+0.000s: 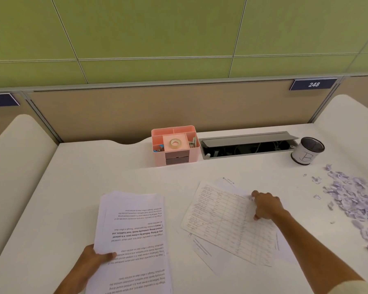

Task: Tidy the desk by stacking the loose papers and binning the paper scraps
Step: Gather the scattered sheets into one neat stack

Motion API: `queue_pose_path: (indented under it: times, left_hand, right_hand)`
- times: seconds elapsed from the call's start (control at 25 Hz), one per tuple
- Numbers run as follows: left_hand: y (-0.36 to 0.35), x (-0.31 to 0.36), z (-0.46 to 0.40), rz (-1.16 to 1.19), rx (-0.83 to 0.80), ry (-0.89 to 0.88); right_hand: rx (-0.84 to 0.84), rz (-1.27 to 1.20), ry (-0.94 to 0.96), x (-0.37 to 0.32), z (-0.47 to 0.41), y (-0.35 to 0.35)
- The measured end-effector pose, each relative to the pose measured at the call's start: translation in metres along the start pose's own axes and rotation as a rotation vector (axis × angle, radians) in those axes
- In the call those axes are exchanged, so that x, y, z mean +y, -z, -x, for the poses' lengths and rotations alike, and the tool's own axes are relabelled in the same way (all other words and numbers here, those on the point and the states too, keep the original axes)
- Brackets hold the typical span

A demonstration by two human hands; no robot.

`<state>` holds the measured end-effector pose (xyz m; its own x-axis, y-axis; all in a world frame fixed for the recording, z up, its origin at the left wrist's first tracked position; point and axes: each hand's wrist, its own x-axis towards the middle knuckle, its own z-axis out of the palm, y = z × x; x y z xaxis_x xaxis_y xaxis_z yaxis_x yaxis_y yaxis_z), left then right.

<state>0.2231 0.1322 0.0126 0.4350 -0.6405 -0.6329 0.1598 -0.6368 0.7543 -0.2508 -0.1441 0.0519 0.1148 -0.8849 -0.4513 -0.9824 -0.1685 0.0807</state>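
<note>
Both hands are working on paper: the left hand is gripping a stack of printed pages by its near left edge, thumb curled over the top sheet, while the right hand is pressing down on a hand-filled table sheet, fingers bent with the tips touching the page; whether it is pinching the sheet or only pinning it I cannot tell. Beneath that sheet, under the right hand and forearm, a few more loose sheets are lying askew, one corner with a small letterhead poking out just beyond the fingertips. To the right of the right hand, a wide scatter of lilac paper scraps is lying on the white desk, seemingly untouched. Beyond the scraps, a black mesh cup wrapped in white paper is standing, apparently marked "B", probably the bin. Beyond both hands, a pink desk organiser holding a tape roll is sitting beside an open cable tray. On the partition behind, a dark plate is reading "248". The stack's text, upside down from here, is repeating "Village life is a peaceful, slow-paced…". By my judgement the stacking is well under way, with these few sheets left to add, and the scrap-binning has not begun.
</note>
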Motion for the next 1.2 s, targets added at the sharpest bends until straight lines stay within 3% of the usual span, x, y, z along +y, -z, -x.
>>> queue_pose_path:
  times: [0.32,0.6,0.88,1.2]
  left_hand:
    - [-0.002,0.002,0.003,-0.028,0.008,-0.009]
    - [-0.003,0.007,0.012,-0.044,-0.03,-0.002]
    - [-0.006,0.006,0.015,-0.067,-0.023,-0.003]
    - [-0.011,0.007,0.014,-0.079,-0.001,-0.009]
  right_hand:
    - [0.031,0.01,0.003,0.003,0.005,0.001]
    - [-0.066,0.081,0.102,0.009,0.008,0.037]
    - [-0.197,0.19,0.378,-0.023,0.021,0.109]
    - [0.027,0.614,0.911,-0.105,0.003,0.063]
